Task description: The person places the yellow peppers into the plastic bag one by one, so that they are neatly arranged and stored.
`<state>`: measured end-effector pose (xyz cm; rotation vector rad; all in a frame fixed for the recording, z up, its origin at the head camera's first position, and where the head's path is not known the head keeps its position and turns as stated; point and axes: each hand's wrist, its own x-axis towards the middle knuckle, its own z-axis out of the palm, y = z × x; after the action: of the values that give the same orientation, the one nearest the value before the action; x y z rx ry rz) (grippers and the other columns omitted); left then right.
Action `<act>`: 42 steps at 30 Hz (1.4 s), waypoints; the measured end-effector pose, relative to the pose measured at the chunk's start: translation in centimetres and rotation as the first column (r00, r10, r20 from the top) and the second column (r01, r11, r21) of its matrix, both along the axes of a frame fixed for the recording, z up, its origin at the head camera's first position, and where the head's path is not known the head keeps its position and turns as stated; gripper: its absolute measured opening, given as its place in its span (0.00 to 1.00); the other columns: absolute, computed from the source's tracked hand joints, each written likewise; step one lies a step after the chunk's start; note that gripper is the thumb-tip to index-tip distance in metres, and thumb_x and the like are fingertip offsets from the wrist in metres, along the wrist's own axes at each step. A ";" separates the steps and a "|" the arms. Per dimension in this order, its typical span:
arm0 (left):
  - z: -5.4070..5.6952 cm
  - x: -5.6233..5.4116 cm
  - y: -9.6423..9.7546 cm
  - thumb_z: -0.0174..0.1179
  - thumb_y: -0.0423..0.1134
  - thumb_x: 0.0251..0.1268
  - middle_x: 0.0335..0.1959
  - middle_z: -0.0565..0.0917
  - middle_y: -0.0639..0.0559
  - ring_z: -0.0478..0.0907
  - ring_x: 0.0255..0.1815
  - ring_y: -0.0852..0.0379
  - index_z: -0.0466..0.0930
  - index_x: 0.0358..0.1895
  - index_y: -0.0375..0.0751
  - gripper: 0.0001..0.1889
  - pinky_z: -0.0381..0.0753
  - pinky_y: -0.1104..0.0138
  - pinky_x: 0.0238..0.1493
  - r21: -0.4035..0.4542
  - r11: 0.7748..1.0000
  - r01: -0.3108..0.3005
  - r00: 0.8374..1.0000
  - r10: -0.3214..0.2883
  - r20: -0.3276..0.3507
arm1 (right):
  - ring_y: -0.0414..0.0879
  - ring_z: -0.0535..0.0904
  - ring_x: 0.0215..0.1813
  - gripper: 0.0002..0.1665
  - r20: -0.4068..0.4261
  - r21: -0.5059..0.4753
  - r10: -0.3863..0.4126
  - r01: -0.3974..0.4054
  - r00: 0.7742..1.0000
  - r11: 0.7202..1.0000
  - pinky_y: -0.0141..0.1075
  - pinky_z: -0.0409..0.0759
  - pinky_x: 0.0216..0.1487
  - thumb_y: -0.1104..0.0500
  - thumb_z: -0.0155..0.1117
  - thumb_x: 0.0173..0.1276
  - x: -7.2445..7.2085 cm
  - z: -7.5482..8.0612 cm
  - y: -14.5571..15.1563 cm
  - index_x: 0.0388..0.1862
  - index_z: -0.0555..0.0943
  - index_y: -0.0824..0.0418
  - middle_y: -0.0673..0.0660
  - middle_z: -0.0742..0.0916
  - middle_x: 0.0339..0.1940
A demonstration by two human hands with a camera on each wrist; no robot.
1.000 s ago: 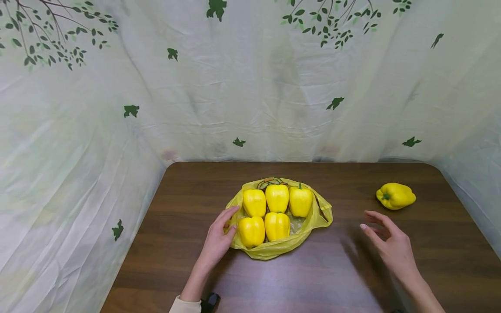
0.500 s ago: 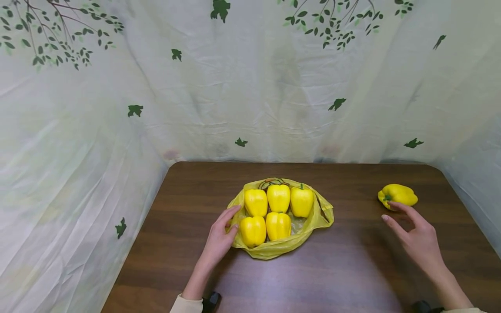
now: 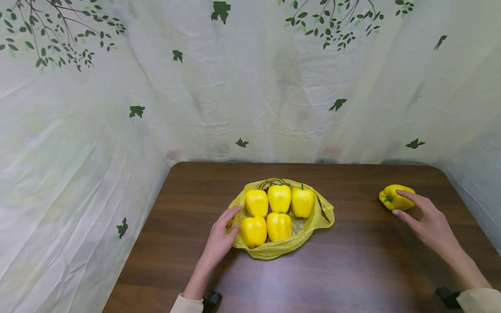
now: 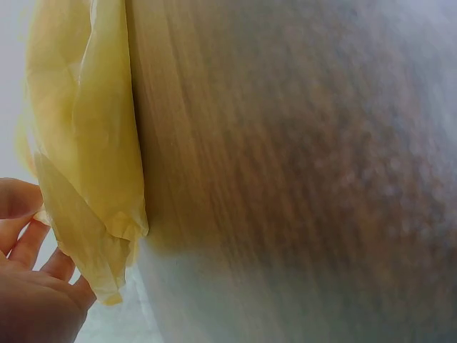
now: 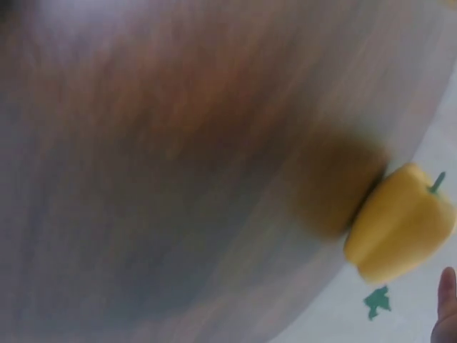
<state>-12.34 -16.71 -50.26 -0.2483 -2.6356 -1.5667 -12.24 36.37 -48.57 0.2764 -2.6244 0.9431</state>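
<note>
A yellow plastic bag lies spread on the table with its mouth turned up, and several yellow bell peppers stand inside it. At its left rim, my left hand holds the bag's edge between thumb and fingers; the left wrist view shows a fold of the bag at those fingers. One more yellow bell pepper lies on its side at the far right. My right hand reaches over it, thumb and index finger spread at its near right side. In the right wrist view only a fingertip shows beside this pepper.
The dark brown wooden table has rounded far corners. Behind it and at its sides hangs a pale cloth printed with leaves and branches. Black bands sit on both wrists near the light sleeves.
My right hand has moved right and away from me, from the bare table to the lone bell pepper. My left hand stays at the bag's rim. The head view has shifted slightly.
</note>
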 end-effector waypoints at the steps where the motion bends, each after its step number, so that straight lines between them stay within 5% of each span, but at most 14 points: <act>1: 0.0 0.0 0.0 0.56 0.23 0.62 0.64 0.74 0.54 0.69 0.66 0.54 0.75 0.66 0.43 0.28 0.74 0.52 0.58 0.001 1.000 0.000 1.000 0.000 -0.004 | 0.72 0.65 0.61 0.39 0.006 0.005 0.009 -0.009 1.000 1.000 0.71 0.60 0.57 0.68 0.72 0.59 -0.3 0.0 0.3 0.70 0.71 0.59 0.73 0.73 0.63; 18: 0.0 0.1 0.0 0.58 0.23 0.62 0.65 0.75 0.52 0.70 0.65 0.51 0.75 0.66 0.42 0.27 0.75 0.51 0.56 -0.012 1.000 -0.011 1.000 0.011 -0.011 | 0.74 0.49 0.74 0.45 0.055 0.006 0.187 -0.187 0.981 0.982 0.72 0.43 0.66 0.71 0.72 0.58 -3.5 -1.4 3.1 0.73 0.63 0.67 0.77 0.66 0.69; 25: 0.0 0.2 0.0 0.57 0.23 0.62 0.65 0.74 0.52 0.69 0.66 0.50 0.75 0.66 0.42 0.28 0.75 0.49 0.57 -0.011 1.000 0.004 1.000 -0.004 -0.014 | 0.77 0.59 0.64 0.48 0.198 0.009 0.131 -0.136 0.971 0.991 0.72 0.48 0.64 0.62 0.74 0.60 -4.4 -1.2 3.7 0.73 0.59 0.71 0.79 0.66 0.67; 29: 0.0 0.1 0.0 0.57 0.22 0.61 0.65 0.74 0.52 0.69 0.66 0.51 0.75 0.66 0.42 0.28 0.74 0.49 0.56 -0.010 1.000 0.004 1.000 -0.005 -0.018 | 0.75 0.63 0.62 0.47 0.178 0.023 0.159 -0.165 0.971 0.986 0.67 0.48 0.69 0.64 0.76 0.56 -4.4 -1.4 4.0 0.71 0.62 0.72 0.78 0.69 0.65; 35: 0.0 0.1 -0.1 0.57 0.23 0.61 0.65 0.74 0.53 0.70 0.65 0.51 0.74 0.67 0.42 0.28 0.75 0.50 0.55 -0.015 1.000 0.001 1.000 -0.002 -0.023 | 0.74 0.63 0.59 0.44 0.107 0.052 0.169 -0.175 0.980 0.983 0.72 0.50 0.64 0.68 0.76 0.53 -4.2 -1.5 4.0 0.69 0.66 0.71 0.77 0.72 0.63; 42: 0.0 0.1 0.0 0.58 0.23 0.62 0.65 0.74 0.53 0.70 0.65 0.52 0.75 0.67 0.44 0.28 0.75 0.51 0.56 -0.016 1.000 -0.007 1.000 0.006 -0.007 | 0.76 0.58 0.59 0.44 0.196 0.093 0.066 -0.085 0.978 0.992 0.72 0.56 0.52 0.57 0.75 0.59 -4.2 -1.1 3.4 0.70 0.66 0.70 0.78 0.72 0.63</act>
<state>-12.27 -16.72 -50.30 -0.2453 -2.6417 -1.5411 -16.43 39.80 -49.64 0.3270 -2.8626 0.9029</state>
